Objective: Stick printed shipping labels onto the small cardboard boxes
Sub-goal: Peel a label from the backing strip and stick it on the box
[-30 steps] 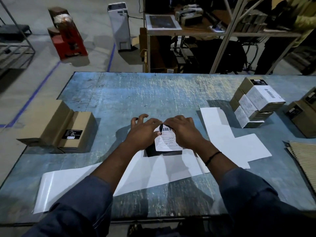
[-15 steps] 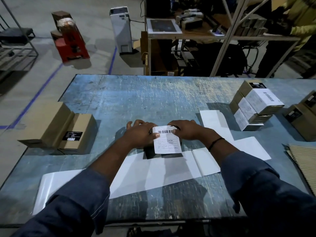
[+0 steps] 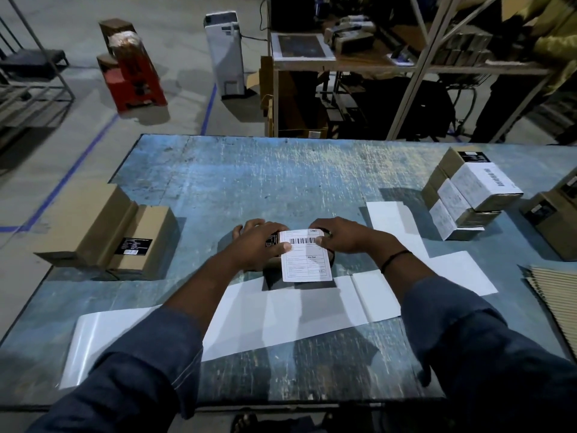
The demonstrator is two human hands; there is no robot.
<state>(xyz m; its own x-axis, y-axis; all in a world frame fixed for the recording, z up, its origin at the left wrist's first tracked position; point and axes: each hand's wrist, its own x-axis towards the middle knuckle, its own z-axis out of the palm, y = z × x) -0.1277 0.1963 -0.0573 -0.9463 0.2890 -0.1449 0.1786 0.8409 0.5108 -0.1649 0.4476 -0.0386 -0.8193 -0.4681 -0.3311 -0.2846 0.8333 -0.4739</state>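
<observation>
A white shipping label (image 3: 305,256) with a barcode lies across the top of a small dark-sided cardboard box (image 3: 272,242) at the middle of the table; most of the box is hidden under the label and my hands. My left hand (image 3: 260,243) grips the box's left side, thumb pressing the label's left edge. My right hand (image 3: 340,237) rests on the label's upper right corner, fingers curled over the box. A stack of labelled boxes (image 3: 471,196) stands at the right.
White backing strips (image 3: 281,317) lie in front of the box and to its right (image 3: 437,254). Brown boxes (image 3: 106,226) sit at the table's left edge, another box (image 3: 555,217) and corrugated sheets (image 3: 559,292) at the right. Shelving and a person stand beyond the blue table (image 3: 249,182).
The label, earlier partly lifted and covered by my fingers, now lies flat on the box. My right hand has slid to its upper right corner, my left to its left edge.
</observation>
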